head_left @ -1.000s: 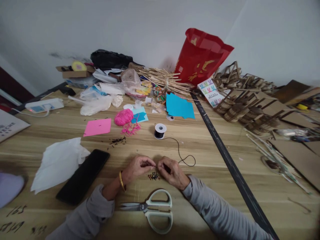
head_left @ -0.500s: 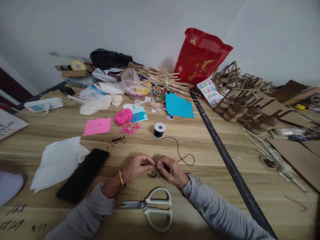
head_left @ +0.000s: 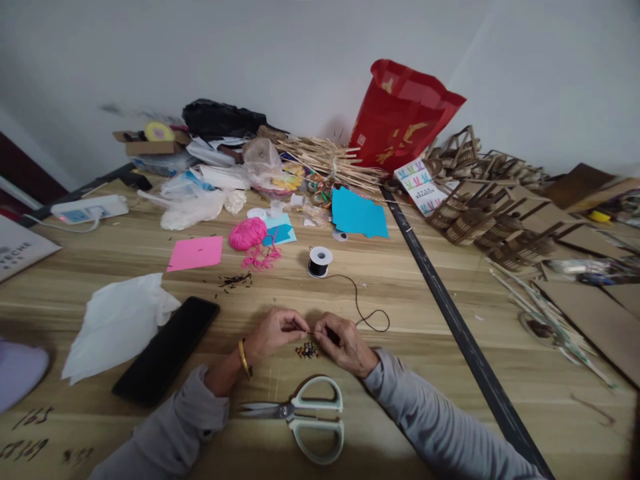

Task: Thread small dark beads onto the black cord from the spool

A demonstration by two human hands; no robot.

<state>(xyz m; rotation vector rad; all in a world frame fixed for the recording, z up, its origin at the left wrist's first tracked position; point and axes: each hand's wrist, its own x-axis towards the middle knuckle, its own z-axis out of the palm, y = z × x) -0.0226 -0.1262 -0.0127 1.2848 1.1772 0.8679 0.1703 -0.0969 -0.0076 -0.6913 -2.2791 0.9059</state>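
My left hand (head_left: 277, 333) pinches something too small to make out, near the tip of a black cord (head_left: 357, 297). Close beside it on the right, my right hand (head_left: 345, 341) has its fingers closed on that cord. The cord curls over the table from a white spool (head_left: 320, 261) wound with black, which stands beyond the hands. Just below the fingertips lies a small cluster of dark and amber beads (head_left: 307, 351). Nearer to me, scissors (head_left: 315, 415) with pale green handles lie with their blades to the left.
A black phone (head_left: 167, 350) and white tissue (head_left: 117, 323) lie at left. Pink yarn (head_left: 249, 233), pink paper (head_left: 195, 254), blue sheets (head_left: 359, 212) and small black pieces (head_left: 235, 281) lie beyond. A red bag (head_left: 405, 117) and woven baskets (head_left: 470, 223) stand farther back.
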